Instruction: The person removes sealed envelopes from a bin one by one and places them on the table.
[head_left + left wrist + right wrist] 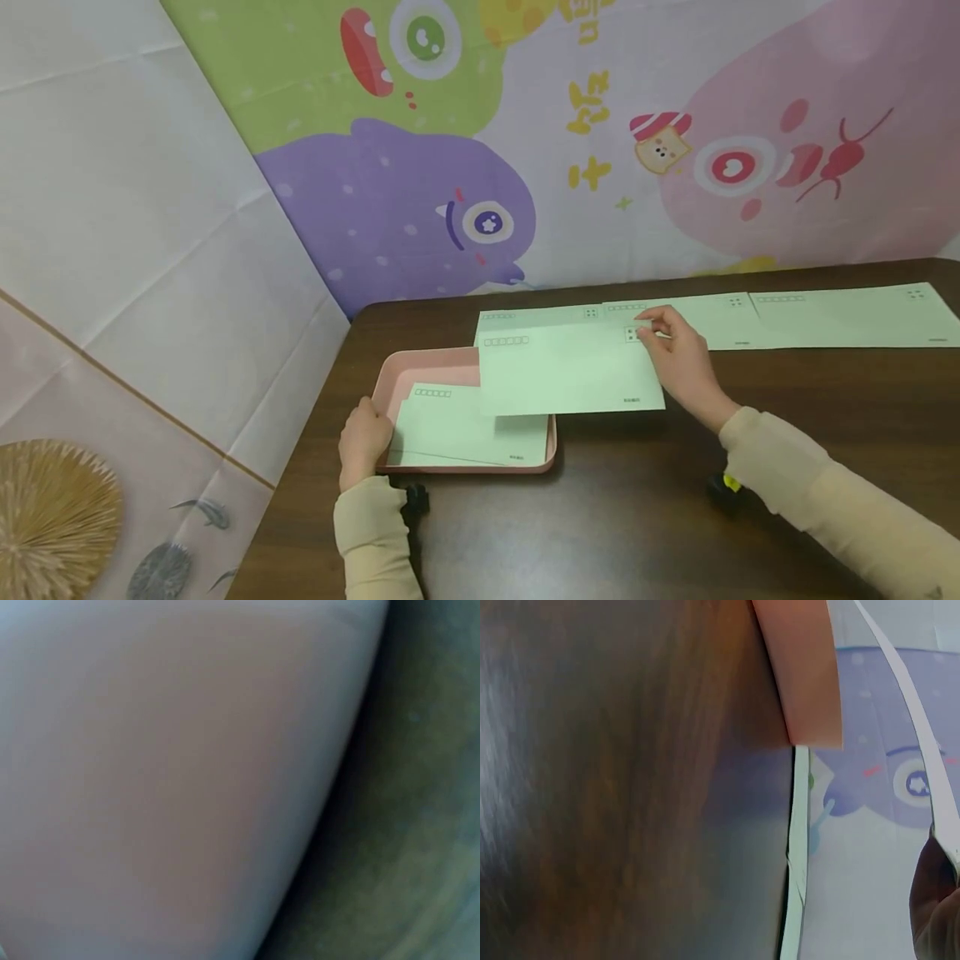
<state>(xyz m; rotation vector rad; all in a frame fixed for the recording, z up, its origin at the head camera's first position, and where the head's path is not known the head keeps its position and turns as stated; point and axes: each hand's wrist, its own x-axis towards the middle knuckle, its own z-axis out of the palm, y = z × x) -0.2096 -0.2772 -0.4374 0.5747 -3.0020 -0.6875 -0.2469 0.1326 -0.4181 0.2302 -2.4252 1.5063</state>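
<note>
this is an indoor corner, its kind unclear: a cartoon-printed cloth [585, 200] hangs behind a brown table [600, 517], a creased pale sheet [142, 192] to the table's left.

Bare dark tabletop [630, 500] gives a hand open room between the pink tray [442, 365] and the right sleeve [832, 492], which slants across the table's right side. A raised envelope [570, 375] in the right hand [678, 362] blocks the tray's back right corner from above. The left hand [365, 437] bars the tray's left rim. Behind, the patterned wall cloth [562, 142] closes off passage.
</note>
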